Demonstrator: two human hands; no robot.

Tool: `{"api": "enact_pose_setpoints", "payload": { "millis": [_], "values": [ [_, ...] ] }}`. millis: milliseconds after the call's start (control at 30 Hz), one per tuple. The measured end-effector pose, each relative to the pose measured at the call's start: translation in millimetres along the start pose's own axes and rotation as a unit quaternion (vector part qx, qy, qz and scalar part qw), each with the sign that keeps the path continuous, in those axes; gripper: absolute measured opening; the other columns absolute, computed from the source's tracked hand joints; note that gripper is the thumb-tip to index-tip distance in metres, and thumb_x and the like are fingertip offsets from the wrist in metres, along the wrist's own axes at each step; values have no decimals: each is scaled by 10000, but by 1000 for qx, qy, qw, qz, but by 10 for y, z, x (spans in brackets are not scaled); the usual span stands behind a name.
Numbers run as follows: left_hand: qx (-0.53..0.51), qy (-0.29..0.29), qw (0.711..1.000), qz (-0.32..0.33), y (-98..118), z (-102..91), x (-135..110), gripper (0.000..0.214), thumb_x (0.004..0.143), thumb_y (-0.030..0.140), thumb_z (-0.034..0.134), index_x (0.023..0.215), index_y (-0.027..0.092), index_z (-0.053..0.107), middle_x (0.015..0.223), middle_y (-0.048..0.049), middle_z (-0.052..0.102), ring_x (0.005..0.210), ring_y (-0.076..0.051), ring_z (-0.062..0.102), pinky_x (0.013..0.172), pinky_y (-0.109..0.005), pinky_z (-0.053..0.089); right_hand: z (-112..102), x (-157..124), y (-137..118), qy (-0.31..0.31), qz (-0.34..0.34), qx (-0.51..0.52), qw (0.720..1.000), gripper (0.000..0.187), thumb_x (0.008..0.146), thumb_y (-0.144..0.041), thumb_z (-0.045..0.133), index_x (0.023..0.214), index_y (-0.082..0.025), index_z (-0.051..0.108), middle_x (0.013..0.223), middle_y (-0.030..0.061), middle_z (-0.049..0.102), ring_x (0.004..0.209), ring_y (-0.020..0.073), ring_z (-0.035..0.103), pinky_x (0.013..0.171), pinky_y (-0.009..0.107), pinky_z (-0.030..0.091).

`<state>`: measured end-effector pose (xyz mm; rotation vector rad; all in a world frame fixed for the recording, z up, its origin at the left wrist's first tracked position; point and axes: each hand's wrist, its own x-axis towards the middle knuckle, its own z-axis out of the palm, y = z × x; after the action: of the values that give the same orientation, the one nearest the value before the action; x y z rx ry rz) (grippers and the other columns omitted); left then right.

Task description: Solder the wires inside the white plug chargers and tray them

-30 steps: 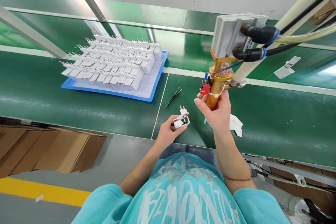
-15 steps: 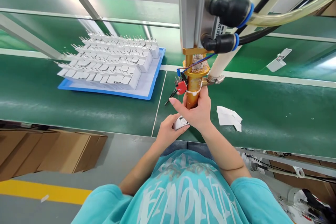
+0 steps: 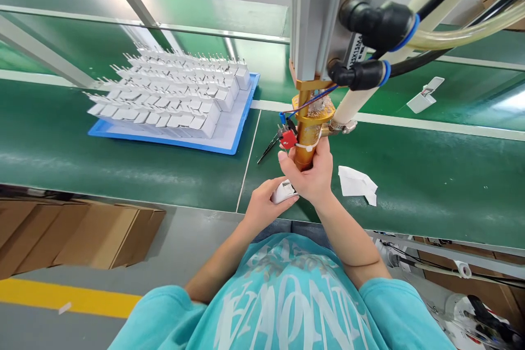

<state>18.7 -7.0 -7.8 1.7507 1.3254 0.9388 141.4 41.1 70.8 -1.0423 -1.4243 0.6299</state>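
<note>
My left hand (image 3: 262,209) grips a small white charger housing (image 3: 283,192) just above the near edge of the green conveyor belt (image 3: 123,158). My right hand (image 3: 314,175) is wrapped around the gold barrel of a hanging pneumatic tool (image 3: 307,134), whose tip is hidden behind my fingers right over the housing. A red switch with wires sits on the tool's left side. Its silver head (image 3: 324,27) carries black hose fittings.
A blue tray (image 3: 241,134) holds several rows of white chargers (image 3: 172,98) at left. Black tweezers (image 3: 268,149) lie on the belt near the tool. White paper scraps (image 3: 356,183) lie to the right, a white part (image 3: 424,97) farther back. Cardboard boxes (image 3: 77,235) sit below the belt.
The tool has swung left and down over the housing. The housing's plug pins and open inside, visible a second ago, are now hidden behind my right hand. My right index finger has curled in.
</note>
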Motion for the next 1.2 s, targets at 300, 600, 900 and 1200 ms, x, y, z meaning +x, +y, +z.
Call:
{"api": "enact_pose_setpoints", "payload": {
  "millis": [300, 600, 900, 1200],
  "values": [
    [-4, -1, 1000, -5, -32, 32, 0, 332, 783, 377, 716, 1048, 182, 674, 806, -8, 679, 693, -150, 598, 647, -248, 469, 1, 6, -22, -12, 13, 20, 1000, 295, 770, -335, 678, 897, -244, 428, 550, -103, 491, 435, 80, 450, 443, 228, 399],
    [-21, -23, 998, -54, -111, 205, 3, 325, 760, 360, 699, 1011, 167, 623, 699, 21, 657, 551, -123, 566, 545, -223, 437, 69, -11, -25, -12, 9, 62, 998, 362, 746, -367, 743, 894, -251, 433, 586, -96, 498, 460, 83, 472, 452, 234, 412],
    [-123, 9, 992, -22, -18, 370, 36, 488, 737, 311, 686, 1186, 188, 540, 1052, -73, 715, 881, -229, 692, 769, -321, 539, 128, -35, -93, 9, -12, 7, 1000, 383, 737, -425, 743, 901, -243, 448, 767, -13, 600, 800, 178, 637, 688, 330, 548],
    [-170, 50, 983, -46, 32, 421, 38, 379, 693, 425, 712, 928, 183, 540, 835, -44, 714, 774, -217, 680, 670, -301, 515, 124, -71, -35, 14, -9, 28, 999, 266, 795, -345, 650, 889, -243, 423, 629, -73, 515, 600, 117, 562, 601, 284, 506]
  ]
}}
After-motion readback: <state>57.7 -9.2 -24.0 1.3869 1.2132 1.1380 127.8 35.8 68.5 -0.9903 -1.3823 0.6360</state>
